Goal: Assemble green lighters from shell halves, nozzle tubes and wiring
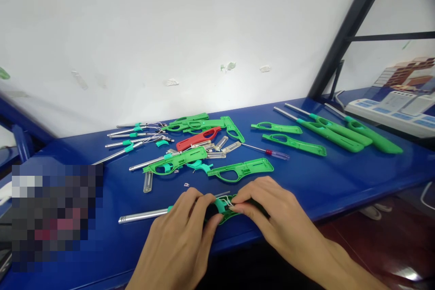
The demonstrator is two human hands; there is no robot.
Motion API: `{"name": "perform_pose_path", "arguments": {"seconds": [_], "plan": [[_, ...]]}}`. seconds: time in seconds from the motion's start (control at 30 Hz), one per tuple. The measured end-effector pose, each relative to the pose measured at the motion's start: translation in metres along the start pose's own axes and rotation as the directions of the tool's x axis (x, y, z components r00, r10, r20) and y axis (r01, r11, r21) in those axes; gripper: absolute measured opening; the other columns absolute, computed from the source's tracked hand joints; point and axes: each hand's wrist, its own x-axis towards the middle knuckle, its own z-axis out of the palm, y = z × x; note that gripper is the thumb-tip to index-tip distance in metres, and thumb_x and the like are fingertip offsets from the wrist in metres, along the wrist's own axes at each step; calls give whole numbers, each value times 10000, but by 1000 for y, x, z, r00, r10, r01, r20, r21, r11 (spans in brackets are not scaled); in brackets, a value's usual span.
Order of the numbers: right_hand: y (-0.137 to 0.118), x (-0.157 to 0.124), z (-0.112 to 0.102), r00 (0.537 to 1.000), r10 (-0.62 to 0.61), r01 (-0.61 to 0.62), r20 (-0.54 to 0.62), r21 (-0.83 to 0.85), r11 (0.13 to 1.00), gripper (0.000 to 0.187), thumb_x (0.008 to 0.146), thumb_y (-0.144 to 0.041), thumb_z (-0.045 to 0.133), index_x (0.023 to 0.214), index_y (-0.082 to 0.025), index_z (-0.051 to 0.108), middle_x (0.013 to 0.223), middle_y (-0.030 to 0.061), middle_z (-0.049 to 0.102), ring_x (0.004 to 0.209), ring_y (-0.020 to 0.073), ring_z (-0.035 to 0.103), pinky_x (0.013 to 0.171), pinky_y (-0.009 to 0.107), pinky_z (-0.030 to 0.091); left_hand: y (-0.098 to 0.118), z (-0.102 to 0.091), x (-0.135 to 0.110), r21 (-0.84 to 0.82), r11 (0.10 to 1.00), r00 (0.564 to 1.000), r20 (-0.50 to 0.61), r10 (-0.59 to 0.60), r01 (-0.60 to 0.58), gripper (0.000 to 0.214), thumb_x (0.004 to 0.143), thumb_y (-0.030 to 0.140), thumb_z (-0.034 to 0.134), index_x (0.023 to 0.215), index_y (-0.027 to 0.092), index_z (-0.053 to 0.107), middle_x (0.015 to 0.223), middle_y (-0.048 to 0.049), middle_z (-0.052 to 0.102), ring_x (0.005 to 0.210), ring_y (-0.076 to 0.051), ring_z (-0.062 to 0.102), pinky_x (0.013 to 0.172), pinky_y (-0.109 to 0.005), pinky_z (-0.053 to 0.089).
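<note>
Near the front edge of the blue table (340, 181), my left hand (180, 240) and my right hand (272, 213) both pinch a green lighter body (226, 210) with a teal trigger part and thin white wires. Its silver metal tube (142, 216) sticks out to the left, lying on the table. Fingers of both hands are closed on the green piece, which they partly hide.
Behind my hands lie several green lighter shells (241, 170), a red shell (199, 139), metal tubes with teal collars (131, 133), clear small parts (147, 181) and a red-handled screwdriver (272, 152). Three assembled green lighters (340, 133) lie at right. A white power strip (390, 111) sits far right.
</note>
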Motion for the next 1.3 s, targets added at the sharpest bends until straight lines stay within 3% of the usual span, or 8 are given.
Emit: {"name": "perform_pose_path", "arguments": {"seconds": [0.17, 0.37, 0.7, 1.0, 1.17, 1.3], "plan": [[1, 1, -3, 997, 12, -14, 74, 37, 999, 116, 1025, -179, 713, 932, -238, 677, 948, -30, 724, 874, 159, 678, 793, 296, 507, -1, 1, -2, 41, 999, 1000, 18, 23, -23, 166, 1112, 268, 462, 1233, 219, 565, 1056, -58, 671, 819, -214, 739, 562, -303, 562], [6, -3, -2, 999, -19, 17, 41, 38, 999, 47, 1029, -221, 718, 984, -236, 723, 950, -19, 749, 861, 168, 685, 788, 308, 519, 2, -5, -1, 92, 995, 997, 70, 43, -49, 209, 1113, 224, 432, 1223, 223, 610, 1037, -53, 665, 849, -221, 727, 583, -309, 554], [5, -7, -2, 977, -188, 203, 97, -182, 962, 108, 1074, -223, 619, 1067, -204, 726, 975, 45, 719, 837, 207, 612, 759, 380, 493, 2, -8, -1, 89, 993, 996, 49, 68, -73, 197, 1107, 217, 456, 1192, 206, 633, 1017, -56, 664, 830, -217, 696, 587, -312, 569], [4, -7, -2, 970, -225, 240, 91, -214, 947, 122, 1072, -205, 610, 1046, -201, 729, 960, 51, 723, 816, 207, 612, 727, 375, 479, 1, -9, -2, 97, 994, 998, 32, 52, -55, 244, 1121, 227, 433, 1189, 213, 667, 981, -50, 656, 755, -181, 687, 562, -281, 542], [5, -7, -2, 975, -207, 219, 82, -187, 958, 91, 1052, -232, 651, 1076, -205, 734, 959, 47, 731, 835, 217, 636, 744, 383, 489, 1, -10, -5, 58, 996, 995, 67, 71, -75, 276, 1110, 219, 460, 1293, 198, 666, 1074, -76, 686, 875, -214, 704, 600, -298, 596], [6, -7, -2, 981, -192, 191, 10, -167, 967, 125, 1060, -211, 633, 1011, -204, 748, 908, 35, 746, 808, 204, 660, 756, 381, 498, -3, -18, -5, -20, 999, 999, -25, 36, -36, 255, 1078, 186, 533, 1288, 220, 674, 1184, -75, 702, 981, -227, 685, 722, -334, 629]]}}
